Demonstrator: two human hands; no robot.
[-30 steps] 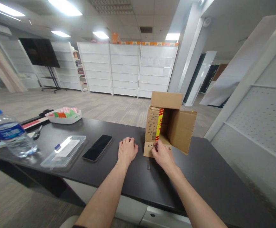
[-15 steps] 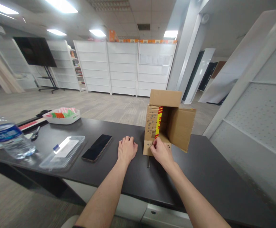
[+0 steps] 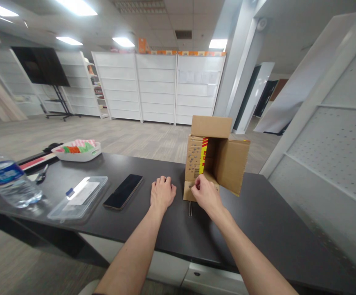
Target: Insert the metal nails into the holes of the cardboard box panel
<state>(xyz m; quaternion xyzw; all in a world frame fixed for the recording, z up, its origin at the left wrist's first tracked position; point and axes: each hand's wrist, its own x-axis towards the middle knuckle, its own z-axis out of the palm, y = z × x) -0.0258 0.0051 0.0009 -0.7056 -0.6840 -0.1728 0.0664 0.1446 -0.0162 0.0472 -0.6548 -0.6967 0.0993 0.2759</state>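
An open cardboard box [image 3: 231, 172] stands on the dark table, its top flap raised and its right flap swung outward. Small dark dots or holes mark its left flap, beside a yellow and red strip [image 3: 203, 155]. At the lower front flap [image 3: 188, 194], my right hand [image 3: 207, 193] has its thumb and index finger pinched together; whatever lies between them is too small to make out. Two thin metal pins [image 3: 190, 209] lie on the table just below that flap. Palm down, my left hand [image 3: 162, 192] rests on the tabletop left of the box, holding nothing.
A phone [image 3: 123, 191] lies left of my left hand. Beyond it are a clear plastic case [image 3: 78, 198], a water bottle [image 3: 9, 180] and a white basket [image 3: 78, 155] of colourful items. A perforated panel [image 3: 334, 155] borders the table's right side.
The view has shifted slightly. My right hand stays pinched at the lower flap, its fingers a touch higher. My left hand has not moved on the table.
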